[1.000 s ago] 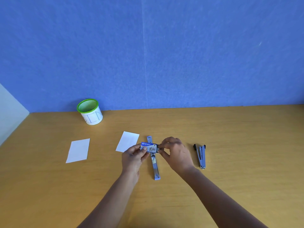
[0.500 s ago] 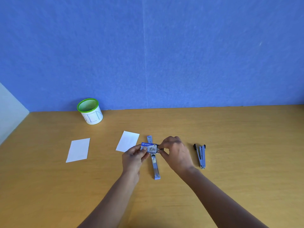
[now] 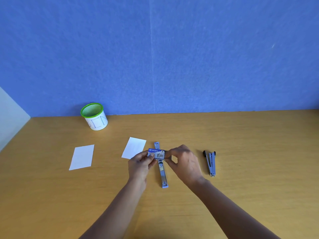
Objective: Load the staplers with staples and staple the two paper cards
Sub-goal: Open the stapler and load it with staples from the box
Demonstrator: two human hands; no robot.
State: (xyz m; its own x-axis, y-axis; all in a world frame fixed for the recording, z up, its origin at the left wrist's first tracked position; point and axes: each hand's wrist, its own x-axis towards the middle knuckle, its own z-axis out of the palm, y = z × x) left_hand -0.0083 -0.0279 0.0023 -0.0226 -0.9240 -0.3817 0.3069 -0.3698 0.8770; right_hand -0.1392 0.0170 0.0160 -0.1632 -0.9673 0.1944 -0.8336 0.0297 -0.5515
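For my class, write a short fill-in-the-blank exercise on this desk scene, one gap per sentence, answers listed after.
1. Both hands, left hand and right hand, hold a small blue staple ____.
2. The opened stapler lies flat directly ____ the staple box.
3. The number of white paper cards, near card and far-left card, is ____.
4. The cup by the wall has a ____ rim.

Answers: box; under; two; green

Wooden table (image 3: 241, 135): two cards (image 3: 82, 157) (image 3: 134, 147), cup (image 3: 95, 116), two staplers (image 3: 163, 173) (image 3: 210, 162).
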